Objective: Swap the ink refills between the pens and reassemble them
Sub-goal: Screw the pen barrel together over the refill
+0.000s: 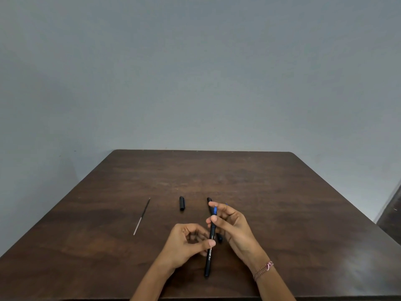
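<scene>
Both forearms are reaching in from the near edge of the table [282,192], meeting a little right of its middle. The left hand [188,244] is lying palm inward with its fingers curled, pinching the black pen barrel [208,259] about midway along between the thumb and the curled fingers. The barrel is slanting, with its lower end pointing toward the near edge and its upper end rising away from it. The right hand [235,227] is hovering over that upper end, thumb and index finger pinching the blue refill [215,210] that is sticking out of the barrel, while its other fingers are fanning loosely toward the right. A bracelet [263,270] is circling the right wrist.

A black cap [182,203] is lying just left of the hands, toward the table's middle. A second black piece [209,199] is showing just behind the right index finger. A loose refill [142,216], dark with a pale end, is lying well apart toward the left edge. A small black part [219,237] is sitting beside the barrel, under the right palm.
</scene>
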A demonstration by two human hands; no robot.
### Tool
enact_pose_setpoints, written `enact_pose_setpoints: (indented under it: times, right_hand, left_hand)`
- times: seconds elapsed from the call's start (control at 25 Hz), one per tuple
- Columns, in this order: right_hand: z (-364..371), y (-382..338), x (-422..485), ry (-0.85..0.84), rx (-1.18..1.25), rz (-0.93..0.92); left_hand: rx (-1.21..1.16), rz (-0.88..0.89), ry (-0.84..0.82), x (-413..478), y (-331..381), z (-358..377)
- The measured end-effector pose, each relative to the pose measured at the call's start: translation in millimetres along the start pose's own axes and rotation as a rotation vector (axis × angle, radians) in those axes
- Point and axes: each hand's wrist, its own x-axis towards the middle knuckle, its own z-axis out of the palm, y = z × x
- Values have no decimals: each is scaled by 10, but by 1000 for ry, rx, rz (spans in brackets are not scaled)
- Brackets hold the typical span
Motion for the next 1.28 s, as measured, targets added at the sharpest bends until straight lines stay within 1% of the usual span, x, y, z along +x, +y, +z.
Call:
enact_pose_setpoints:
  times: [0.12,0.28,0.36,0.72,0.92,1.28]
  right_hand:
    - [-11,14,6,14,-24,-5]
    - [-16,11,13,16,79,21]
    - [-8,3,9,1,93,26]
    - [-26,23,19,22,-5,-23]
    - [-35,28,14,-15,76,-4]
    - [-35,38,9,-26,8,-11]
  left_hand:
    - [-2,0,3,-2,10,0]
    - [3,0,7,15,-1,-3]
    - [-3,-3,11,20,-8,0]
    - [-7,-13,6,19,-22,-1]
    - [-17,-7,10,22,0,3]
    - [-21,1,2,23,-18,-8]
